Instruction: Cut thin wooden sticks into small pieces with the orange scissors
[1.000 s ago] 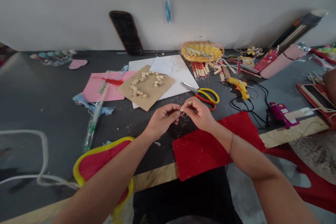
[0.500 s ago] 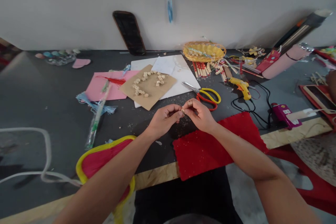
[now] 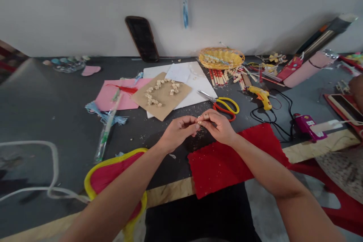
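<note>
My left hand (image 3: 181,131) and my right hand (image 3: 217,126) meet fingertip to fingertip above the dark table. Both are pinched on a small pale wooden piece (image 3: 199,122), mostly covered by the fingers, so its exact shape is hard to make out. Beyond them lies a brown square card (image 3: 161,105) bearing a curved row of pale little pieces (image 3: 153,99). Scissors (image 3: 224,105) with one red and one yellow handle rest just past my right hand. A red cloth (image 3: 221,166) with wavy edges spreads under my right forearm.
A yellow glue gun (image 3: 260,97) and its black cord lie at right, near a purple power strip (image 3: 309,126). Behind stand a yellow basket (image 3: 205,59) and a leaning phone (image 3: 142,39). A pink-and-yellow fan-shaped item (image 3: 113,172) sits under my left forearm. Another person's hand (image 3: 356,87) shows far right.
The view has tilted up slightly, so everything sits a little lower in the picture. Both hands keep their pinch, with only a slight shift of the fingers.
</note>
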The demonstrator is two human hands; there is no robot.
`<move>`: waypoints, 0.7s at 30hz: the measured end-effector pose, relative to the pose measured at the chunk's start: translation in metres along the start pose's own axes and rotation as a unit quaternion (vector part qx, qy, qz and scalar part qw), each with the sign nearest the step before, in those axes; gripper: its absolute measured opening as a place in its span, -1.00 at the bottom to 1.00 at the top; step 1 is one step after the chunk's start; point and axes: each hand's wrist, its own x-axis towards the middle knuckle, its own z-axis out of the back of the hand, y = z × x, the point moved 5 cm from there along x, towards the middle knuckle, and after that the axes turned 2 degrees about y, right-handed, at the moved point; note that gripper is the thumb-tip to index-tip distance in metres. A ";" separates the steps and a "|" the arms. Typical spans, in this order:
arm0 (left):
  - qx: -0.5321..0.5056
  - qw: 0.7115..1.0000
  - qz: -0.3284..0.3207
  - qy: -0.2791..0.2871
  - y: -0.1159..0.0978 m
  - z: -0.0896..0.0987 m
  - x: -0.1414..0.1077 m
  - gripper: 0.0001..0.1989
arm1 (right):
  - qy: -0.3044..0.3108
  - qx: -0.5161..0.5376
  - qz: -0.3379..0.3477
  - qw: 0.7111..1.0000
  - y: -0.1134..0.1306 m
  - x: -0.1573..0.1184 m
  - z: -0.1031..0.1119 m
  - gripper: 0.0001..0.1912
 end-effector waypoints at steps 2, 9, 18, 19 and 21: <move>0.006 1.000 -0.006 -0.002 0.000 0.001 0.000 -0.72 | -0.002 0.000 -0.001 1.000 0.000 0.000 0.000 -0.86; 0.025 1.000 -0.014 -0.010 -0.001 0.001 0.001 -0.75 | 0.004 0.017 0.005 1.000 -0.001 -0.001 0.002 -0.86; 0.011 1.000 0.003 0.009 -0.002 0.000 0.000 -0.76 | 0.010 0.015 0.015 1.000 0.001 0.000 0.004 -0.90; 0.009 1.000 0.005 0.010 -0.002 0.000 -0.001 -0.76 | 0.009 0.011 0.010 1.000 0.001 0.000 0.004 -0.89; 0.007 1.000 0.006 0.011 -0.002 0.000 -0.001 -0.75 | 0.005 0.009 0.003 1.000 -0.001 -0.001 0.004 -0.90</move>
